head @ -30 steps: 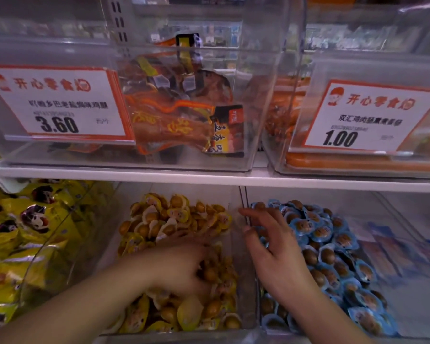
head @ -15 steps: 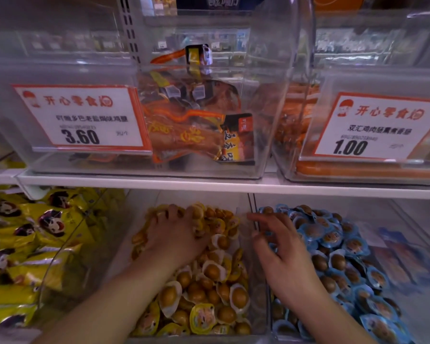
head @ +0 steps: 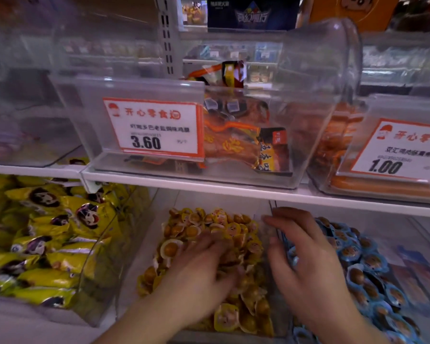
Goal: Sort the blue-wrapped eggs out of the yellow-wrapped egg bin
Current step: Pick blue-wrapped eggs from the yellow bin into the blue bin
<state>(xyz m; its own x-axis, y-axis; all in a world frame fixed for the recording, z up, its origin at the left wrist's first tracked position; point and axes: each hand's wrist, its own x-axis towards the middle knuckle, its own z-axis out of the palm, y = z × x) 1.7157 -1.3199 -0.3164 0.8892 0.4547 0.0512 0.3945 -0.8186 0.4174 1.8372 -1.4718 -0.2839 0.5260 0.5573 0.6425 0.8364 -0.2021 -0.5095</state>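
Observation:
A clear bin (head: 144,247) on the lower shelf holds a heap of yellow-wrapped eggs (head: 224,225). My left hand (head: 201,274) lies in that heap, palm down, fingers spread among the eggs and blurred by motion. I see no wrapper pinched in it. To the right, a neighbouring bin holds blue-wrapped eggs (head: 365,264). My right hand (head: 305,264) rests over the divider between the two bins, fingers spread, partly on the blue eggs. No blue wrapper shows among the yellow ones; my hand hides part of the pile.
Yellow snack packets (head: 50,234) fill a bin at the left. The white shelf edge (head: 233,187) runs just above the egg bins, with clear bins of orange packets (head: 236,145) and price tags (head: 154,127) on it.
My left hand went to the back of the yellow pile, then drew back to its middle. My right hand stayed at the divider. The view shifted left and up.

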